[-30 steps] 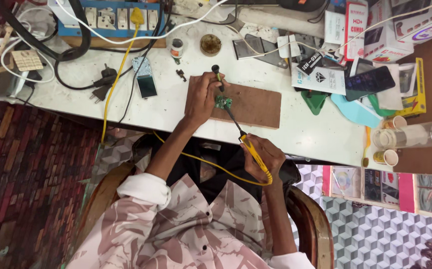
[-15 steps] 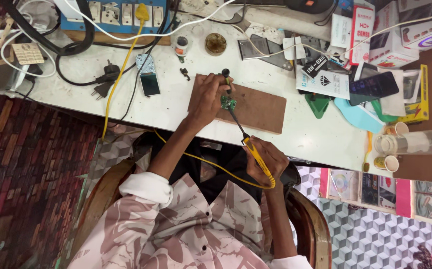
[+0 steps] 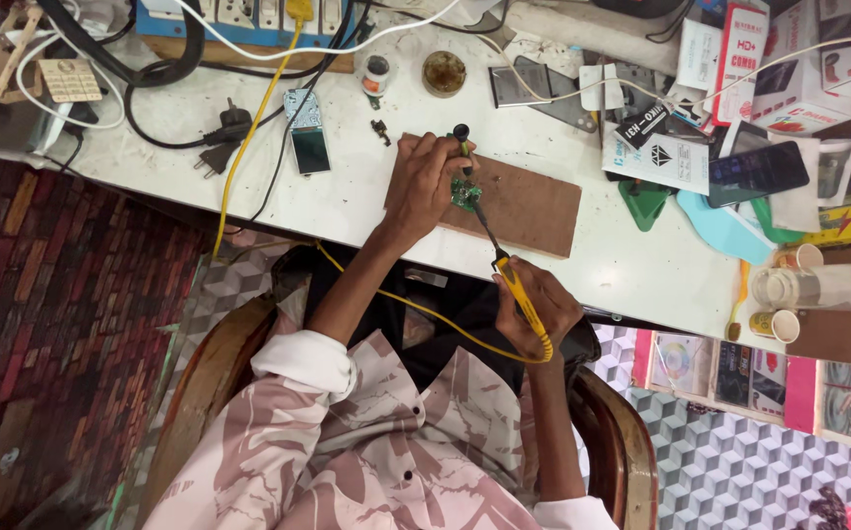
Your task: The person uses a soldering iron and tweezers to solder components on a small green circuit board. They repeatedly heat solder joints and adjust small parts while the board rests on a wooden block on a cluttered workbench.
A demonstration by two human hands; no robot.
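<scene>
So the right hand [image 3: 540,306] has its fingers curled tight around the yellow handle of a soldering iron [image 3: 514,280], gripped a bit like a pen. The dark shaft runs up and away from the hand, and the tip lands right on a small green circuit board [image 3: 464,193]. A yellow cord [image 3: 415,306] loops off the back of the handle, across the lap and up over the tabletop [image 3: 366,196] edge to a blue power strip [image 3: 239,15] at the far side.

The left hand [image 3: 420,182] sits just beside the board, fingers bunched together and pinching a thin black tool [image 3: 463,137] with a round knob on its end. Its lower end points down at the board, but it's too small to tell whether it actually touches. The heel of that hand rests on the edge of a brown wooden slab [image 3: 528,206], and the board lies on the slab's left end, right between the two hands.

Other stuff around: a small phone screen part [image 3: 309,149] lying flat to the left of the hands, a black plug [image 3: 221,139] further left, a round tin [image 3: 444,72] of brownish paste beyond the slab, and a dark phone [image 3: 759,172] among boxes and papers off to the right. The person sits in a wooden chair [image 3: 621,442] pulled up to the white tabletop.
</scene>
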